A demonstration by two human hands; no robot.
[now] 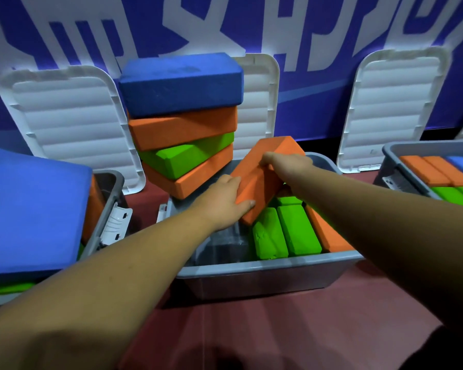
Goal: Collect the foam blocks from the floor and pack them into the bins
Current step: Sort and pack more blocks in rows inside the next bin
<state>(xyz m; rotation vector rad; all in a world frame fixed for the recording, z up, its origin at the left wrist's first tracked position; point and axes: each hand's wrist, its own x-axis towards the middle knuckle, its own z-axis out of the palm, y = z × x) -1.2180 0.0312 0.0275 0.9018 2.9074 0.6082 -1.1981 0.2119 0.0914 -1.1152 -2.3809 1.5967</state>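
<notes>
Orange foam block [262, 182], tilted over the middle bin [251, 267], is gripped endwise by left hand [225, 200] and right hand [286, 162]; best lowered edgewise beside the green blocks [284, 231].

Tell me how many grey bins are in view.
3. The left bin is at the left edge, heaped with blocks. The middle bin is in the centre, part filled. The right bin is cut off at the right edge. Others may lie out of frame.

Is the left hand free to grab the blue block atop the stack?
Probably not: left hand and right hand both hold the tilted orange block. Otherwise the way to the blue block looks clear.
</notes>
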